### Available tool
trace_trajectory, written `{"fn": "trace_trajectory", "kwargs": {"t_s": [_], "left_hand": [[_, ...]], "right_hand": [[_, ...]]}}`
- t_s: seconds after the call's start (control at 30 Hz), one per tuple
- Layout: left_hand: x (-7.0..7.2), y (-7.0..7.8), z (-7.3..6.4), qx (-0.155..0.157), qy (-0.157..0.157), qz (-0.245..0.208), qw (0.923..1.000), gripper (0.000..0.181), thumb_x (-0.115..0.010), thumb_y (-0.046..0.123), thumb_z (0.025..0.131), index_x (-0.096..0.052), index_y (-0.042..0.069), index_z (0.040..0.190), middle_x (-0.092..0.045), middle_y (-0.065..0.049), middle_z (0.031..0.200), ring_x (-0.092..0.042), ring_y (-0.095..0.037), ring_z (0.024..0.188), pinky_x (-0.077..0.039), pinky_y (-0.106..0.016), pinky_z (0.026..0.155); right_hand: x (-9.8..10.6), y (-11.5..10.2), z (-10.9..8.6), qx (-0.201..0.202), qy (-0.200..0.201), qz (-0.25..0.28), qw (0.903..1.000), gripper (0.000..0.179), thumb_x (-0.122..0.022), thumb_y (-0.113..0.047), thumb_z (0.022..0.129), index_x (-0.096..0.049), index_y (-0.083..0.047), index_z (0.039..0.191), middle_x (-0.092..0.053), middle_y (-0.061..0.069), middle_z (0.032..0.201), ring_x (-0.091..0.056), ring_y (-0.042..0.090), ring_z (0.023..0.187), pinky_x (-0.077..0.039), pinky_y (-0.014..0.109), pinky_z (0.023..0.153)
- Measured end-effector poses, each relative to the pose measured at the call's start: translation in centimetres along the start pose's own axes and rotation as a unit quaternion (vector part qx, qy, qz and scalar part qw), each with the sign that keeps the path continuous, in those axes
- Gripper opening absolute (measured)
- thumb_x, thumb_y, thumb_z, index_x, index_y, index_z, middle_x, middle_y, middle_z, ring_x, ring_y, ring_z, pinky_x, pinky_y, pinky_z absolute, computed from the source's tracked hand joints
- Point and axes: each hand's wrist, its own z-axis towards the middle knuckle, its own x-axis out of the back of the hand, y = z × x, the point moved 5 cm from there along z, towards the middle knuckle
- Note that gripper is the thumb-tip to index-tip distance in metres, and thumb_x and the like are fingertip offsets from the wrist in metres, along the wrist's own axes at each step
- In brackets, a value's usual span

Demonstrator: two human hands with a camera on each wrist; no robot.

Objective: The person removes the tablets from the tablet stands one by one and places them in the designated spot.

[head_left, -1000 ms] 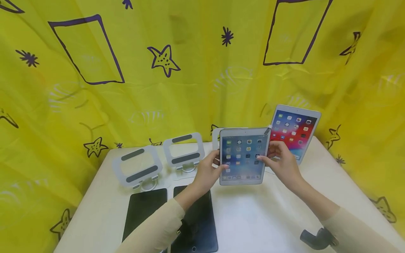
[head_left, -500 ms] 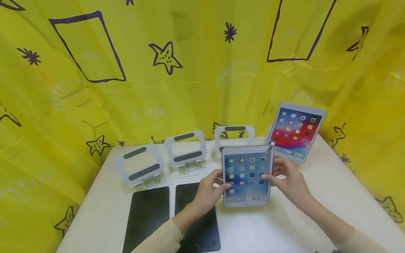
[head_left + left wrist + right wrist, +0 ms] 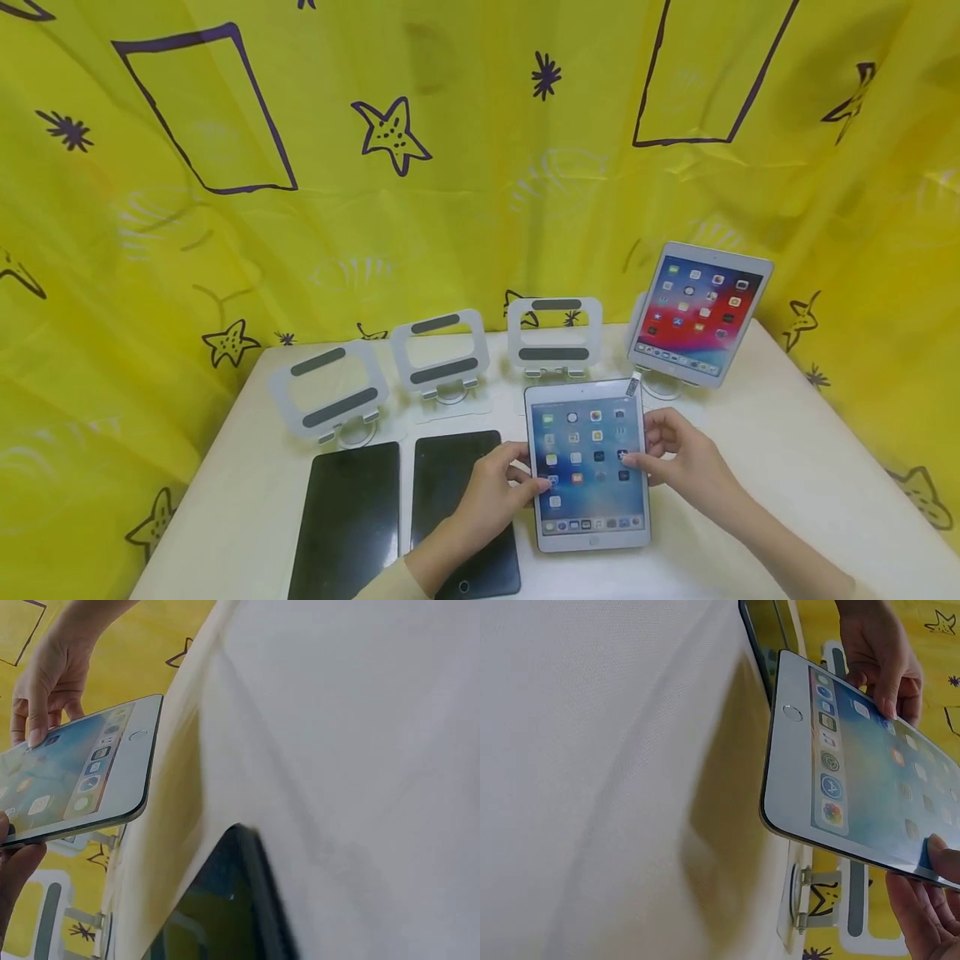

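Observation:
Both hands hold a white tablet by its side edges, screen up, with app icons and a small tag at its top right corner. My left hand grips the left edge, thumb on the screen. On the opposite edge, the right hand pinches with its thumb over the glass. In the right wrist view the tablet is raised off the table, its shadow beneath it. Left of it lie two dark tablets, one black tablet and another black tablet, the latter partly hidden by the left forearm.
Behind, in a row, stand a left stand, a second stand and a third stand. At far right another white tablet leans on its own stand. A yellow patterned curtain hangs behind the white table.
Both hands have brought the white tablet down and nearer, from in front of the third stand, which now shows fully. The other tablets and the stands keep their places.

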Motion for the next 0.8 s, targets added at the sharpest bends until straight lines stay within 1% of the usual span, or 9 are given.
{"fn": "trace_trajectory", "kwargs": {"t_s": [0.17, 0.37, 0.43, 0.53, 0.67, 0.8], "left_hand": [[-0.6, -1.0, -0.7, 0.015, -0.006, 0.001, 0.9999, 0.034, -0.071, 0.006, 0.083, -0.058, 0.001, 0.114, -0.056, -0.001, 0.092, -0.06, -0.001, 0.072, -0.053, -0.017, 0.058], [-1.0, -1.9, -1.4, 0.023, -0.011, -0.001, 0.9997, 0.04, -0.072, 0.007, 0.082, -0.056, -0.001, 0.117, -0.055, 0.001, 0.09, -0.058, 0.001, 0.069, -0.052, -0.016, 0.056], [-1.1, -2.2, -1.6, 0.024, -0.011, -0.008, 0.9996, 0.039, -0.072, 0.006, 0.082, -0.056, -0.001, 0.116, -0.055, 0.001, 0.089, -0.058, 0.001, 0.067, -0.051, -0.017, 0.055], [-1.2, -2.5, -1.9, 0.023, -0.012, -0.018, 0.9995, 0.039, -0.072, 0.005, 0.081, -0.056, -0.001, 0.116, -0.054, 0.0, 0.089, -0.057, 0.001, 0.066, -0.051, -0.017, 0.053], [-1.3, -2.8, -1.9, 0.023, -0.01, -0.022, 0.9994, 0.04, -0.073, 0.005, 0.08, -0.056, -0.002, 0.115, -0.054, 0.0, 0.089, -0.056, 0.001, 0.064, -0.049, -0.017, 0.051], [-1.1, -3.2, -1.4, 0.021, 0.014, 0.011, 0.9996, 0.04, -0.077, 0.008, 0.077, -0.059, -0.001, 0.113, -0.059, 0.001, 0.085, -0.055, 0.0, 0.068, -0.048, -0.017, 0.055]], "right_hand": [[-0.7, 1.0, -0.4, -0.038, -0.026, 0.015, 0.9988, 0.056, -0.08, -0.019, 0.075, -0.046, 0.001, 0.114, -0.061, 0.008, 0.084, -0.058, 0.018, 0.078, -0.056, 0.028, 0.06], [-1.5, 2.2, -0.9, -0.068, -0.038, 0.019, 0.9968, 0.057, -0.081, -0.019, 0.074, -0.047, 0.001, 0.114, -0.061, 0.007, 0.083, -0.058, 0.018, 0.077, -0.056, 0.029, 0.059], [-1.7, 2.4, -0.9, -0.072, -0.042, 0.024, 0.9962, 0.055, -0.081, -0.018, 0.073, -0.047, 0.001, 0.113, -0.06, 0.007, 0.082, -0.058, 0.018, 0.076, -0.056, 0.029, 0.059], [-2.0, 2.7, -0.9, -0.065, -0.052, 0.024, 0.9963, 0.055, -0.08, -0.017, 0.074, -0.046, 0.002, 0.112, -0.058, 0.006, 0.081, -0.057, 0.017, 0.075, -0.056, 0.029, 0.058], [-2.3, 3.1, -0.8, -0.067, -0.053, 0.022, 0.9961, 0.054, -0.08, -0.015, 0.074, -0.046, 0.003, 0.113, -0.058, 0.006, 0.081, -0.057, 0.016, 0.074, -0.056, 0.029, 0.057], [-2.4, 3.4, -0.4, -0.076, -0.052, 0.017, 0.9956, 0.056, -0.081, -0.016, 0.074, -0.047, 0.004, 0.114, -0.058, 0.006, 0.083, -0.056, 0.017, 0.074, -0.056, 0.028, 0.057]]}}
